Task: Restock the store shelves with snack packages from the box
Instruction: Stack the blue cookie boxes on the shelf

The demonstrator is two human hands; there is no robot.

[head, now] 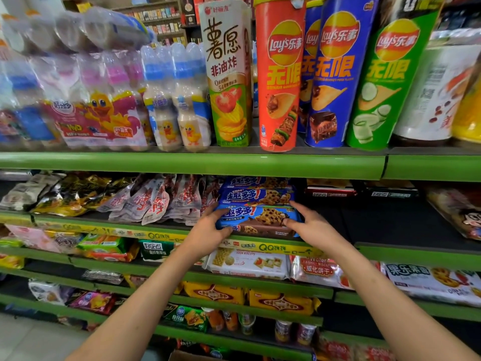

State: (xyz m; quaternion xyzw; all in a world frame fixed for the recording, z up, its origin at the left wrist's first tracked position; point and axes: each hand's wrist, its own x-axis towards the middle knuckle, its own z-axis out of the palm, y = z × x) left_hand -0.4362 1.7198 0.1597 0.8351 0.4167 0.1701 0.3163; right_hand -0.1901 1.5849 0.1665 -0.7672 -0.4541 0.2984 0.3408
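A blue cookie package [256,216] lies at the front of the second green shelf [166,234], on top of a brown package [270,230]. My left hand [208,230] grips its left end with thumb below and fingers behind. My right hand [309,222] grips its right end. Two more blue cookie packages [256,195] are stacked just behind it. A corner of the cardboard box [187,356] shows at the bottom edge.
Tall chip cans [279,74] and bottle packs [169,97] fill the top shelf. White and red snack bags [161,201] lie left of the cookies. Bare dark shelf surface [377,220] lies to the right. Biscuit packs [250,264] sit on the shelves below.
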